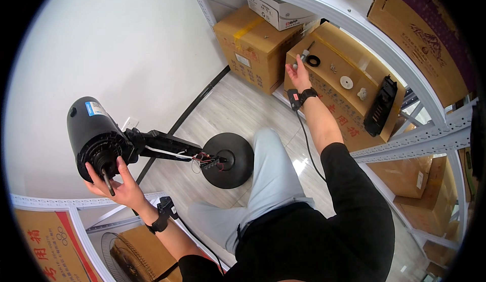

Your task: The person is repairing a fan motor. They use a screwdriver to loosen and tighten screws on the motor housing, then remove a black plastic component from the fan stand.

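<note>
Thumb and fingers of the left hand (123, 190) stand wide apart at the front of the black motor housing (93, 133), one to either side of the metal shaft (108, 183) — a placing that probably steadies the head while leaving the shaft free between them. Whether this grip is clamped or merely resting there, I cannot tell.

The housing is at the person's left, beside the white wall (142, 54), carried on a black neck (161, 136) that rises from a round base (228, 177) on the floor (202, 117). That broad, flat foot likely keeps the heavy top from toppling. Coloured wires (205, 158) show at the neck's lower end, which looks open.

At the other side the right hand (300, 77) is at the near corner of a cardboard box (324, 77), right by a screwdriver (305, 54); its grip is partly curled, and I cannot tell whether it holds anything. The box top seems to serve as a parts tray within easy reach: a black ring (318, 62), some screws (333, 68), a white disc (346, 82) and a small white part (362, 94) lie apart from one another, perhaps so none gets mixed up. A long black panel (380, 105) lies at the far end — perhaps the neck's cover, set aside to expose the wiring.
</note>
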Available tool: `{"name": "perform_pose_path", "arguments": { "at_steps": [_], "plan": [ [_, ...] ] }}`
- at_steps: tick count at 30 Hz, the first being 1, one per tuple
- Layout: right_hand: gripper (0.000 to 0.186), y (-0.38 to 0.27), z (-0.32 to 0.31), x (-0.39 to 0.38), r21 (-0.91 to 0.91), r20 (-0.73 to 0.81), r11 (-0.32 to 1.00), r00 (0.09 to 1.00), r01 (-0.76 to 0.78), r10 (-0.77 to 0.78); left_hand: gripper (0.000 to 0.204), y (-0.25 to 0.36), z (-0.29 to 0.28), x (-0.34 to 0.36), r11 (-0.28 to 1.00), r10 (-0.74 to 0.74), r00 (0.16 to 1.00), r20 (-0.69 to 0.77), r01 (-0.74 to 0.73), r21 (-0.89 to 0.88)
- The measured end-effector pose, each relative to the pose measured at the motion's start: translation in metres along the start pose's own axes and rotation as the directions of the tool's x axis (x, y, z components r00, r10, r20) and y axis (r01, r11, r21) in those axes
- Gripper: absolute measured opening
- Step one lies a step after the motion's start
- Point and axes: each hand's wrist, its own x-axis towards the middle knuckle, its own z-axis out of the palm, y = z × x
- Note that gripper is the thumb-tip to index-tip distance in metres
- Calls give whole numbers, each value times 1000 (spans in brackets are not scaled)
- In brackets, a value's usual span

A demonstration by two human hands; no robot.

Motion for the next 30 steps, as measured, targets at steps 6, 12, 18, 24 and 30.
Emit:
{"name": "perform_pose_path", "arguments": {
  "at_steps": [6, 12, 18, 24, 30],
  "plan": [
    [109, 12, 8, -45, -102, 87, 963, 962, -248, 257, 71, -3, -4, -3, 999, -5, 999, -33, 7, 45],
    [69, 40, 38, -121, -951, 239, 308, 733, 43, 637, 88, -10, -9, 0, 973, 188, 982, -14, -185, 136],
    [36, 70, 162, -288, -565, 811, 491, 339, 663, 476, 116, -11, -5, 3, 965, 18, 1000, -11, -20, -260],
    [50, 93, 256, -398, -106, 994, 584, 74, 805, 79, 93, -17, -13, 2, 873, -182, 979, 89, 203, -444],
    [60, 107, 272, -417, -94, 996, 588, 76, 803, 55, 88, -14, -22, 6, 715, -280, 934, 221, 357, -601]
  ]
}}
